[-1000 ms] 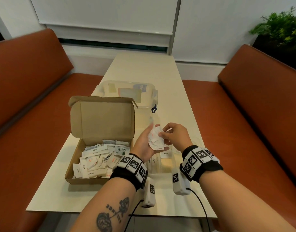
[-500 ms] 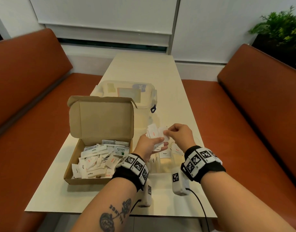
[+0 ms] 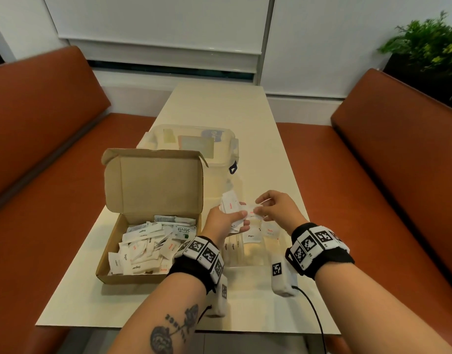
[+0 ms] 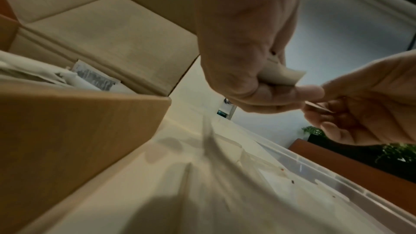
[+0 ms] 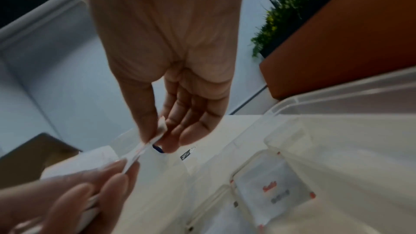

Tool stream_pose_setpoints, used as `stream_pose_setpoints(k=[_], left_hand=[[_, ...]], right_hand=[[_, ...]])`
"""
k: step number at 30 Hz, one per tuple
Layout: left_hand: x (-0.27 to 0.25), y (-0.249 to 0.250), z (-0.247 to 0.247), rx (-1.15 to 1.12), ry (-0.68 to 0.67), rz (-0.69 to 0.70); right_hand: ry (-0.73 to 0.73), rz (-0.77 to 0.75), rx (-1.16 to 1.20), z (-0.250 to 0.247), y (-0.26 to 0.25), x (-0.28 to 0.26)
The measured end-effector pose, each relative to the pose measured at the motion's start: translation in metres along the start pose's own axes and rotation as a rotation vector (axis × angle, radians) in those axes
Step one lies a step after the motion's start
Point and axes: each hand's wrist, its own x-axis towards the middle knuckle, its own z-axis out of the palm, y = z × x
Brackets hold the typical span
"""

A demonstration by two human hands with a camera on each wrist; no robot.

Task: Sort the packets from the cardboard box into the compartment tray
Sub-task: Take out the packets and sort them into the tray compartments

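- Packets (image 3: pixel 230 206), a small white bunch, sit pinched in the left hand (image 3: pixel 223 222) above the compartment tray (image 3: pixel 255 251).
- Right hand (image 3: pixel 276 208) pinches one packet (image 3: pixel 253 210) at the bunch's edge between thumb and forefinger; both hands nearly touch.
- Tray compartments below already hold a few sachets, one printed in red.
- Cardboard box (image 3: pixel 133 275), lid upright, lies just left of the tray on the table (image 3: pixel 245 307), heaped with more sachets.
- Clear lidded container (image 3: pixel 194 141) stands behind the box.
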Motion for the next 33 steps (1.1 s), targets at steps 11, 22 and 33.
stream_pose_setpoints(k=[11, 22, 33], left_hand=[[0.001, -0.013, -0.011, -0.014, 0.077, 0.07], [0.013, -0.017, -0.017, 0.079, 0.075, 0.118], [0.018, -0.019, -0.021, 0.132, 0.056, 0.121]], right_hand=[[0.043, 0.052, -0.419, -0.017, 0.019, 0.006], [-0.007, 0.163, -0.687, -0.005, 0.025, 0.012], [-0.121, 0.21, -0.881, 0.0, 0.028, 0.021]])
